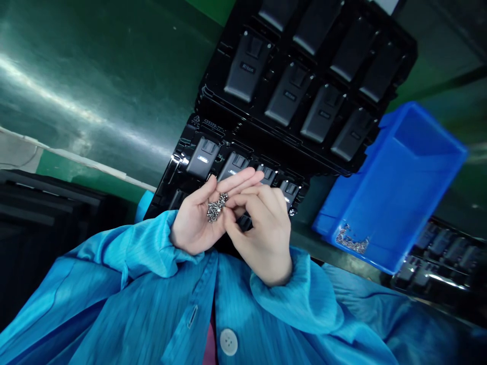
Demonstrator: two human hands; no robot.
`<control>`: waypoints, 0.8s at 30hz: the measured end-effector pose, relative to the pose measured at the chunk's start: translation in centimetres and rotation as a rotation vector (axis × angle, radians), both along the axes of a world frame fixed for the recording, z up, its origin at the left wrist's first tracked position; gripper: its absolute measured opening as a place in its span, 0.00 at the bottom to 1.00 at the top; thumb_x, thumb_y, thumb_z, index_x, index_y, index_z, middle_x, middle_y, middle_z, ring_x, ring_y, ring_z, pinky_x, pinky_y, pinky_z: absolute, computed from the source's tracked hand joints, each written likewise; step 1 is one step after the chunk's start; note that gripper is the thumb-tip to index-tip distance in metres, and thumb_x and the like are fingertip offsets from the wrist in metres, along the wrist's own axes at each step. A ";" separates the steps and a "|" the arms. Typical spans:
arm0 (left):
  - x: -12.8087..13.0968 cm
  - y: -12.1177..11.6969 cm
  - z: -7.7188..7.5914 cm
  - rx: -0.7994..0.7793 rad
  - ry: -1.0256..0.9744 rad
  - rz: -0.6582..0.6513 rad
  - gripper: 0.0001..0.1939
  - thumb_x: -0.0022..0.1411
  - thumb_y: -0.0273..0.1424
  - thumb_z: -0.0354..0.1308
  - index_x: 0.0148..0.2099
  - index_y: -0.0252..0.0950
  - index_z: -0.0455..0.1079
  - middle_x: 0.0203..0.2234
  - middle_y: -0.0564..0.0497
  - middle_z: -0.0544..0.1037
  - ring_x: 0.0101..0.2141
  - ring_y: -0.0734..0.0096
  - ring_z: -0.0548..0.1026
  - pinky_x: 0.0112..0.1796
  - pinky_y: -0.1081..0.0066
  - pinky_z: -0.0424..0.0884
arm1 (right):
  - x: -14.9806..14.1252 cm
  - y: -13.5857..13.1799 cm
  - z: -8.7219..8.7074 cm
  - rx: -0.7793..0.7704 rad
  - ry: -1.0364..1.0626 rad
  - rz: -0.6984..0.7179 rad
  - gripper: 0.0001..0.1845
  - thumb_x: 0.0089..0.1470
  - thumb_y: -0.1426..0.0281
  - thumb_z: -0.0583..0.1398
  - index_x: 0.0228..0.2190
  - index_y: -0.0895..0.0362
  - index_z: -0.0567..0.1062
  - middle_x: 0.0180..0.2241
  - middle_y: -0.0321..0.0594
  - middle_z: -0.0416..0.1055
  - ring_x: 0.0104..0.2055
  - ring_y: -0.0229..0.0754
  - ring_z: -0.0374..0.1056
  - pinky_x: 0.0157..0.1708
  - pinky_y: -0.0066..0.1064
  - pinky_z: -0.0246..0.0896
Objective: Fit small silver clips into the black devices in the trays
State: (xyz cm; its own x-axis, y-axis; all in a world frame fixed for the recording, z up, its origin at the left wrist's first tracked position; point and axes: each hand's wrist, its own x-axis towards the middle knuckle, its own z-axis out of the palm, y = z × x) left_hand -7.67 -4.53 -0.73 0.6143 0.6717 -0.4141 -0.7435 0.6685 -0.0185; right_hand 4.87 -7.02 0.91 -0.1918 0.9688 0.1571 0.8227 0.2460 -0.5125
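A small heap of silver screws (216, 207) lies in the upturned palm of my left hand (198, 220), its fingers stretched out and slightly cupped under them. Thumb and forefinger of my right hand (262, 228) pinch together at the heap's right edge, on what looks like a single screw. Both hands are over the near part of a black tray (167, 185). In that tray sit several black plastic housings (203, 158) with light labels, some partly covered by my hands.
Beyond, another black tray (213, 96) holds more black housings (247, 68). At the right stands a tilted blue bin (395, 192) with loose screws (353, 242) in its low corner. More housings (441, 241) lie behind it. Dark stacked trays (45, 213) are at the left, by the green table (95, 76).
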 end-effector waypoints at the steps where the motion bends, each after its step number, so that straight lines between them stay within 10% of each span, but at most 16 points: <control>1: 0.0 0.0 0.0 -0.004 0.003 0.002 0.31 0.75 0.39 0.34 0.70 0.23 0.50 0.64 0.42 0.65 0.63 0.67 0.63 0.61 0.71 0.59 | 0.0 0.0 0.0 -0.009 0.001 -0.010 0.05 0.53 0.76 0.61 0.30 0.54 0.71 0.32 0.36 0.70 0.37 0.43 0.63 0.38 0.39 0.58; 16: -0.1 0.2 -1.9 -0.108 0.044 -0.036 0.27 0.73 0.34 0.41 0.69 0.28 0.55 0.61 0.43 0.69 0.59 0.67 0.69 0.58 0.72 0.64 | 3.0 2.2 0.6 0.066 0.029 -0.028 0.04 0.55 0.75 0.60 0.31 0.54 0.71 0.33 0.36 0.71 0.37 0.41 0.67 0.39 0.37 0.62; 24: 0.2 0.4 -3.7 -0.195 0.099 -0.046 0.26 0.70 0.27 0.48 0.68 0.29 0.58 0.59 0.45 0.72 0.59 0.67 0.70 0.61 0.69 0.63 | 6.7 7.5 -4.3 -0.108 -0.234 -0.138 0.03 0.54 0.72 0.57 0.30 0.55 0.72 0.27 0.35 0.66 0.29 0.38 0.63 0.30 0.31 0.55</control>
